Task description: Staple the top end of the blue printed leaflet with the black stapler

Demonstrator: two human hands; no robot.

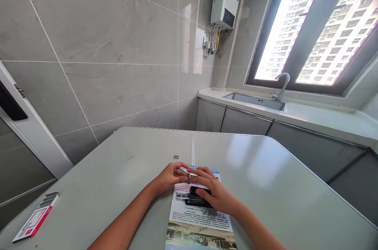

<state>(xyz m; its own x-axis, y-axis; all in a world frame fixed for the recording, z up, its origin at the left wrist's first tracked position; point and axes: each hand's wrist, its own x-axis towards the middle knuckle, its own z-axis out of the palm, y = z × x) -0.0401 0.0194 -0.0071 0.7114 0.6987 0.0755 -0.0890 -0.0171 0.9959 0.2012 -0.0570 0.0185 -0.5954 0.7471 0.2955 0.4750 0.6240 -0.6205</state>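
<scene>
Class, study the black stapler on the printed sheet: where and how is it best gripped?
The black stapler is probably best gripped by its broad black body, coming from above and the right, thumb and fingers across its long sides. It lies crosswise on the printed sheet, slim silver end pointing left, with the right hand over its right part.

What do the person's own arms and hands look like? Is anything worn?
The left hand and right hand, each a bare grip, show no glove or ring. The left forearm and right forearm show no sleeve, watch or marking.
</scene>
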